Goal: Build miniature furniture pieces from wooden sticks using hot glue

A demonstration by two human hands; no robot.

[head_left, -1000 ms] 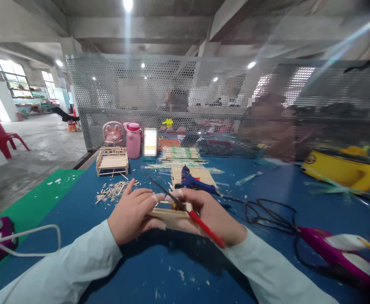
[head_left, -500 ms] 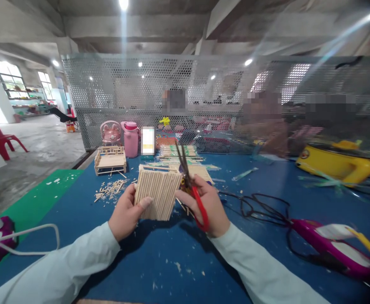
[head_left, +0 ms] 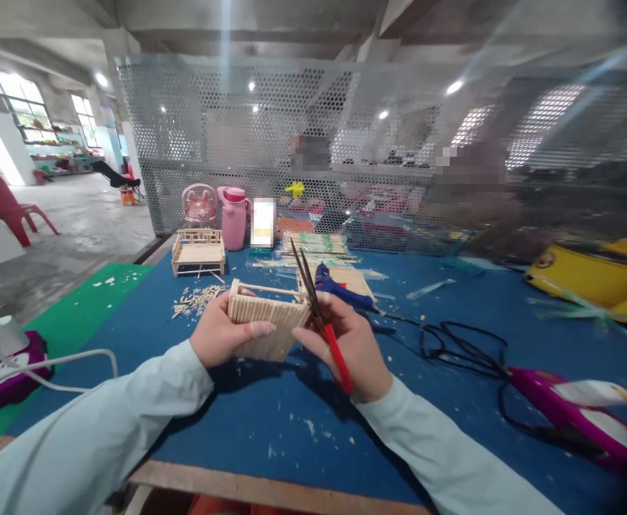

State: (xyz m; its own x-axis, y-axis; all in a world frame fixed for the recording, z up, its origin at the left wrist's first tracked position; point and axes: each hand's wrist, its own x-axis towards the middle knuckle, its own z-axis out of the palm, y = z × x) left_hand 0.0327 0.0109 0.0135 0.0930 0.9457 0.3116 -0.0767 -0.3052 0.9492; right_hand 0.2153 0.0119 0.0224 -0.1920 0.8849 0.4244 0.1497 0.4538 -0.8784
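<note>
My left hand [head_left: 217, 335] is closed on the left side of a small wooden-stick model [head_left: 268, 310], its thumb lying across the front. The model's closely set sticks form a panel, tilted so its upper edge and a crosswise stick show. At the model's right edge, my right hand [head_left: 364, 357] is wrapped round a pair of scissors [head_left: 336, 357] with red handles. The dark blades point up and away, slightly apart. Right fingers also touch the model's right side, though their exact grip is partly hidden. Beyond lies a blue glue gun [head_left: 340, 290].
A bench-shaped stick model [head_left: 200, 254] and stick scraps [head_left: 198, 299] are at left. Stick bundles [head_left: 316, 245], a pink flask [head_left: 234, 220] and a perforated screen [head_left: 195, 129] stand behind. Black cable [head_left: 461, 350], a purple power strip [head_left: 576, 411] and a yellow pot [head_left: 587, 279] are right.
The stick model has tipped, so its front looks shorter and its top edge shows more. Both hands keep their holds. The view has tilted down, bringing the table's near edge into sight.
</note>
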